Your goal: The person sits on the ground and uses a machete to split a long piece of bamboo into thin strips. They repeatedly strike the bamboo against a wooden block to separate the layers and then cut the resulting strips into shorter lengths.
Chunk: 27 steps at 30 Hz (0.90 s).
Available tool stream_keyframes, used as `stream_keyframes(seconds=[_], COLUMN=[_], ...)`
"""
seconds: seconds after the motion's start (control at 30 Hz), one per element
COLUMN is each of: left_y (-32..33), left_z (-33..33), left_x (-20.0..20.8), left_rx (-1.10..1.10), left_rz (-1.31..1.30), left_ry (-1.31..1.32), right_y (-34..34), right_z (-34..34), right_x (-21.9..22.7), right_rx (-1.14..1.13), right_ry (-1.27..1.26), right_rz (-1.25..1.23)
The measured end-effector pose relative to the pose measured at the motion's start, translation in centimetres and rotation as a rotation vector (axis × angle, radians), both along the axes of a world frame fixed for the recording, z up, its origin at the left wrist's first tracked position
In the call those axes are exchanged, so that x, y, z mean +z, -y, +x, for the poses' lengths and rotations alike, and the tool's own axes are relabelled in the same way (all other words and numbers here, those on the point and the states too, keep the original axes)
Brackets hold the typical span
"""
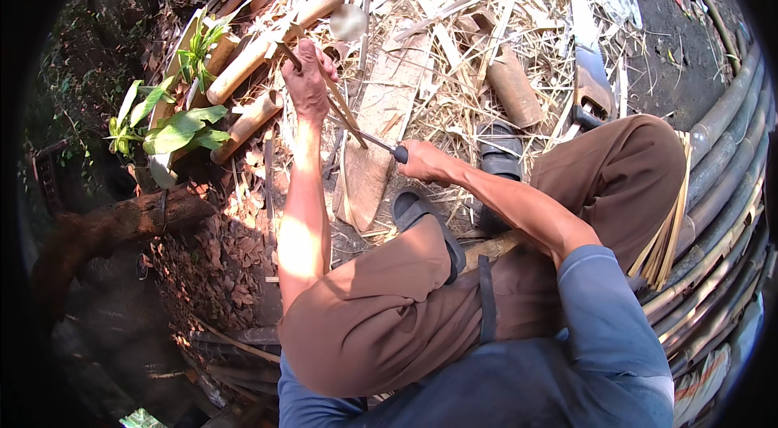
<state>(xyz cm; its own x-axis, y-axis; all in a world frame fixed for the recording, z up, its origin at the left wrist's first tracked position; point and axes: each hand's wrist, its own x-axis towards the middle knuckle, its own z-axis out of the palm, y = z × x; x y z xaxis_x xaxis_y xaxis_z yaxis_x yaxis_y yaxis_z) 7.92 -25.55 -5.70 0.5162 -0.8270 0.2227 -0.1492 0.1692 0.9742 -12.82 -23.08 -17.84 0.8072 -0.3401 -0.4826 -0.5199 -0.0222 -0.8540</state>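
Note:
My left hand (pixel 308 86) is closed round a thin bamboo strip (pixel 347 113), which slants down toward me over a flat wooden board (pixel 369 181). In my right hand (pixel 427 163) is the dark handle of a knife (pixel 400 154). Its narrow blade points up and left, reaching the strip below my left hand. Whether the blade cuts into the strip or only lies against it, I cannot tell. The board rests on the ground, among bamboo shavings, in front of my sandalled foot (pixel 423 221).
Bamboo shavings (pixel 454 47) cover the ground ahead. A handsaw (pixel 594 87) and a brown bamboo tube (pixel 514 89) lie to the right. Cut bamboo lengths (pixel 243 75) and a leafy plant (pixel 182 132) are at left. Long bamboo poles (pixel 717 160) line my right side.

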Motion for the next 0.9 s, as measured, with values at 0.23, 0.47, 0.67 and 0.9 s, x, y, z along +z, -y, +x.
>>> stream_keyframes(seconds=[0.23, 0.47, 0.67, 0.9], left_y=[0.1, -0.7, -1.0, 0.4], left_z=[1.4, 1.8, 3.3, -1.2], left_x=[-0.6, -1.7, -2.0, -0.6], left_rx=[0.315, 0.328, 0.488, 0.543], left_rz=[0.007, 0.024, 0.042, -0.019], left_ry=[0.139, 0.316, 0.288, 0.422], right_y=[-0.7, -2.1, -2.0, -2.2], right_z=[1.0, 1.3, 1.5, 1.6], right_x=[0.3, -1.7, -3.2, -2.7], right_rx=[0.012, -0.033, -0.047, 0.035], right_ry=[-0.101, -0.03, -0.042, -0.114], right_rz=[-0.208, -0.016, -0.244, -0.145])
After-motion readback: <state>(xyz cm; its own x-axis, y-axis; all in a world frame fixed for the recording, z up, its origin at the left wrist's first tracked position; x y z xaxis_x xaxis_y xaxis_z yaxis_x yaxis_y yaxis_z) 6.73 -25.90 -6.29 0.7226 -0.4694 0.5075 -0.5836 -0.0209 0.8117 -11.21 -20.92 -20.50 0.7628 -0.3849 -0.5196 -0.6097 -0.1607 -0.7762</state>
